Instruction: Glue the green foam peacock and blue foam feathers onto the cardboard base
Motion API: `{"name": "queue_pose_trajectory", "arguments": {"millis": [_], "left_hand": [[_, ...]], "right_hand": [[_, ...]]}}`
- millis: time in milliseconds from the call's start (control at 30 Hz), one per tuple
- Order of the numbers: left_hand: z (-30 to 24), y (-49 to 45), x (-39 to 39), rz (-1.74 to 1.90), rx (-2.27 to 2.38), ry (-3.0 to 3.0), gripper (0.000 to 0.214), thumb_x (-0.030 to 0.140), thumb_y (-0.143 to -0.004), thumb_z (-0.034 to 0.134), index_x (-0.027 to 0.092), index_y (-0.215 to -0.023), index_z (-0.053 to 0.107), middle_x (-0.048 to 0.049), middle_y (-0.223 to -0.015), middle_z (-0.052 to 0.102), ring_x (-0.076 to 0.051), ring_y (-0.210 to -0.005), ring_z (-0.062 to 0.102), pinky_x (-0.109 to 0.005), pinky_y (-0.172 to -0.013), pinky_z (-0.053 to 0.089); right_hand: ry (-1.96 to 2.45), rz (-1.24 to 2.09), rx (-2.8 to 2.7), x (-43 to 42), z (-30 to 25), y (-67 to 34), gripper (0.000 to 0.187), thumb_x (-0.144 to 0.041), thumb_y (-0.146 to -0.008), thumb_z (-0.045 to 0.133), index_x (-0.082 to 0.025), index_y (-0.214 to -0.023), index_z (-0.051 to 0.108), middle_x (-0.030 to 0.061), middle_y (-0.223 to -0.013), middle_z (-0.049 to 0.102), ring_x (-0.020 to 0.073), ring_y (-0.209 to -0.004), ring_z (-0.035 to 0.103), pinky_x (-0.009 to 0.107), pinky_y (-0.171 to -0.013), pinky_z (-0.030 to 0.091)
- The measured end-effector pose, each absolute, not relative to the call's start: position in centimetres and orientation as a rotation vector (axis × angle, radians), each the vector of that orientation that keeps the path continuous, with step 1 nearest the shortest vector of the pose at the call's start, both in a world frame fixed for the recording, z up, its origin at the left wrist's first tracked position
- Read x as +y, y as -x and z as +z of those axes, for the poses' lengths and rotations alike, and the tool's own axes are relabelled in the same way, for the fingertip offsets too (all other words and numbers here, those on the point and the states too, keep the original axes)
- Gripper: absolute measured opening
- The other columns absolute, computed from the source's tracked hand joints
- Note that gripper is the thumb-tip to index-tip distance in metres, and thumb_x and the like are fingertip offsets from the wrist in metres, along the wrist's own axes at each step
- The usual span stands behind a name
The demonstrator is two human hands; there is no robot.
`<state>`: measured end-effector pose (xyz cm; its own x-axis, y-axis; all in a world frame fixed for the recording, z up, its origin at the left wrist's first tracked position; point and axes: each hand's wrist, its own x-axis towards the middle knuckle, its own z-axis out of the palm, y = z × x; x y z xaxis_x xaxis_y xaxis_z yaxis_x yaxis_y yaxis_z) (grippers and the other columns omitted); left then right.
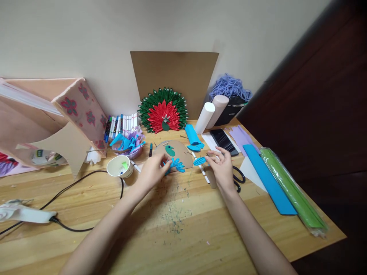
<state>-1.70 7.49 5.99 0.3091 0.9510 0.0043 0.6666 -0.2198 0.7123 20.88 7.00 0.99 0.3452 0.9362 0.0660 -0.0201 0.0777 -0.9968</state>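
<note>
My right hand (223, 168) pinches a blue pleated paper feather (200, 161) by its right end, just above the table. My left hand (156, 168) has its fingers closed at the left end of a row of blue pleated feathers (177, 165); part of that end is hidden by the fingers. The row lies along the lower edge of a rounded cardboard piece (182, 151). Above it on the same cardboard sits a green paper bird head (170, 149) with an eye. A white marker (205, 175) lies under the held feather, and black-handled scissors (239, 177) are beside my right hand.
A red and green paper peacock (163, 110) leans on a cardboard sheet (174, 65) behind. Blue crepe paper (192, 135), a phone (223, 141) and paper rolls (269, 183) lie right. Left are a paper cup (114, 167), scrap bowl (133, 153), glue gun (31, 214) and its cord (76, 230).
</note>
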Motion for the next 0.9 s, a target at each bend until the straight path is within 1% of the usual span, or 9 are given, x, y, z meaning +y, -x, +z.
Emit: {"name": "queue_pose_trajectory", "arguments": {"millis": [100,200,300,433,567,733,900], "left_hand": [[4.1,1.6,7.3,0.669,1.390,-2.067,0.014,0.027,-0.085,0.047,0.018,-0.086,0.058,-0.0050,-0.085,0.062,-0.018,-0.078,0.056,-0.029,-0.069,0.041],[2.2,0.3,7.3,0.649,1.309,-2.180,0.012,0.025,-0.085,0.049,0.017,-0.085,0.058,-0.0064,-0.086,0.059,-0.020,-0.085,0.054,-0.031,-0.074,0.041],[0.9,-1.3,7.8,0.590,1.317,-2.249,0.012,0.025,-0.085,0.050,0.017,-0.089,0.058,-0.0069,-0.088,0.057,-0.021,-0.087,0.052,-0.032,-0.075,0.041],[0.2,-2.9,8.4,0.494,1.482,-2.325,0.008,0.024,-0.082,0.054,0.018,-0.087,0.057,-0.0059,-0.089,0.056,-0.021,-0.088,0.051,-0.031,-0.071,0.041],[0.1,-3.7,8.6,0.431,1.602,-2.375,0.008,0.027,-0.083,0.053,0.019,-0.083,0.056,-0.0052,-0.087,0.057,-0.022,-0.087,0.051,-0.031,-0.067,0.040],[-0.1,-3.8,8.6,0.416,1.593,-2.397,0.011,0.026,-0.085,0.049,0.020,-0.078,0.057,-0.0046,-0.085,0.058,-0.021,-0.085,0.052,-0.029,-0.064,0.039],[-0.5,-3.6,8.5,0.505,1.561,-2.359,0.013,0.025,-0.085,0.049,0.019,-0.077,0.057,-0.0046,-0.082,0.060,-0.019,-0.082,0.053,-0.029,-0.067,0.040]], "right_hand": [[1.291,0.864,-0.848,7.5,-1.1,-20.2,0.052,-0.028,-0.066,0.071,-0.024,-0.106,0.039,0.0031,-0.099,0.053,0.0125,-0.079,0.059,0.032,-0.078,0.051],[1.293,0.844,-0.850,7.4,-2.4,-19.6,0.051,-0.025,-0.067,0.070,-0.024,-0.106,0.038,0.0032,-0.100,0.051,0.0112,-0.078,0.058,0.030,-0.077,0.050],[1.295,0.820,-0.866,7.2,-2.9,-19.2,0.048,-0.022,-0.068,0.068,-0.023,-0.106,0.038,0.0030,-0.099,0.050,0.0103,-0.076,0.058,0.030,-0.077,0.050],[1.293,0.768,-0.868,7.0,-3.1,-19.1,0.046,-0.021,-0.068,0.067,-0.022,-0.105,0.041,0.0029,-0.098,0.049,0.0110,-0.076,0.059,0.031,-0.076,0.051],[1.299,0.750,-0.884,7.0,-3.3,-19.1,0.045,-0.019,-0.069,0.066,-0.023,-0.106,0.041,0.0038,-0.099,0.048,0.0119,-0.079,0.060,0.030,-0.074,0.052],[1.310,0.755,-0.918,6.9,-3.4,-19.0,0.043,-0.019,-0.071,0.064,-0.024,-0.107,0.040,0.0039,-0.100,0.047,0.0119,-0.079,0.061,0.030,-0.073,0.052],[1.327,0.749,-0.972,6.6,-3.1,-18.7,0.042,-0.019,-0.073,0.062,-0.024,-0.108,0.040,0.0039,-0.101,0.048,0.0125,-0.079,0.061,0.029,-0.071,0.053]]}}
